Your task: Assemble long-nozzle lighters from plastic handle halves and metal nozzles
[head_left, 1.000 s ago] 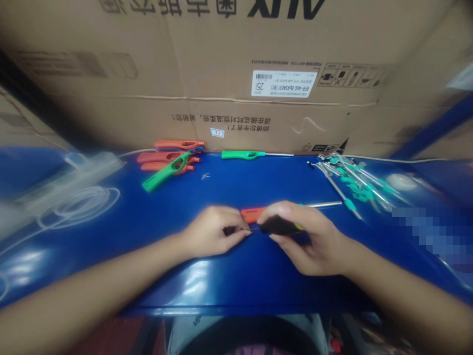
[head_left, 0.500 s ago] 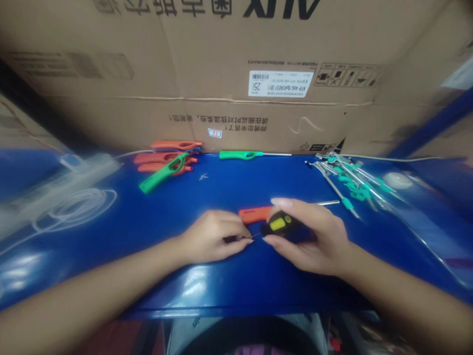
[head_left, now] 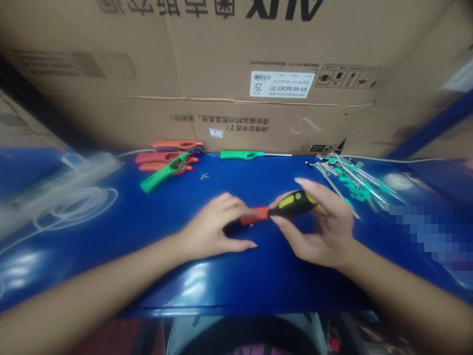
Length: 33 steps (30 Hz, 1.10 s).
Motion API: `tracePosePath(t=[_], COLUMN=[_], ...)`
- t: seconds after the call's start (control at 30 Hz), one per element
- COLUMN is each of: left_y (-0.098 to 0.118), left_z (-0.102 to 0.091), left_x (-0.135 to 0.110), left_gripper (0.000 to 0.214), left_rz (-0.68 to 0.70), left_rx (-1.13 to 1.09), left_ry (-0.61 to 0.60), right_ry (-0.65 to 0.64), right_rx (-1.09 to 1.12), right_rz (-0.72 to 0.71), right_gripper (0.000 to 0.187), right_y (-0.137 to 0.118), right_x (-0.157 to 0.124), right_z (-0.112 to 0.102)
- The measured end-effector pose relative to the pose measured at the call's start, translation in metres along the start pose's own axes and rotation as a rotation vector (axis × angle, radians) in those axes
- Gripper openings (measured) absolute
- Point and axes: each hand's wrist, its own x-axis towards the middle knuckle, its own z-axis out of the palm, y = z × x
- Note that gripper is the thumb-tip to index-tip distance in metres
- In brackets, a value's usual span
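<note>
An orange stick-lighter handle (head_left: 256, 215) lies on the blue tabletop between my hands, partly hidden by both. My left hand (head_left: 212, 229) is at its left end, thumb held apart from the fingers, which reach over the handle; whether they press on it is hard to see. My right hand (head_left: 330, 224) grips a black and yellow screwdriver (head_left: 295, 203), tilted with its butt up to the right. The screwdriver's shaft and tip cannot be seen. A tiny light speck, possibly a screw (head_left: 252, 225), shows just below the orange handle.
Orange lighter handles (head_left: 162, 158) and a green one (head_left: 162, 175) lie at the back left, near small screws (head_left: 204, 176). A green stick lighter (head_left: 240, 155) rests by the cardboard box (head_left: 221, 84). Metal lighter tubes (head_left: 354, 180) are heaped right; a coiled cable (head_left: 79, 207) sits left.
My left thumb has parted from its fingers, which were pinched near the screwdriver tip, and the fingers have moved onto the orange handle. The screwdriver has swung butt-up, to the right.
</note>
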Motion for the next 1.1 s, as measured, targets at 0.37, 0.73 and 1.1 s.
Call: tracePosePath(t=[0.37,0.73,1.1], left_y=[-0.007,-0.002,-0.002], left_z=[0.003,0.007,0.009], left_x=[-0.001,-0.001,-0.002], left_gripper=[0.043,0.038,0.040], left_rz=[-0.178,-0.144,-0.129], left_rx=[0.004,-0.023,-0.026], left_ry=[-0.081,-0.079,-0.074], right_ry=[0.161,0.048,0.017], right_rx=[-0.102,-0.045,-0.042], right_rz=[-0.049,0.003,0.010], right_gripper=[0.081,0.085,0.083], right_y=[0.008,0.012,0.010], right_x=[0.003,-0.005,-0.005], right_z=[0.009,0.011,0.011])
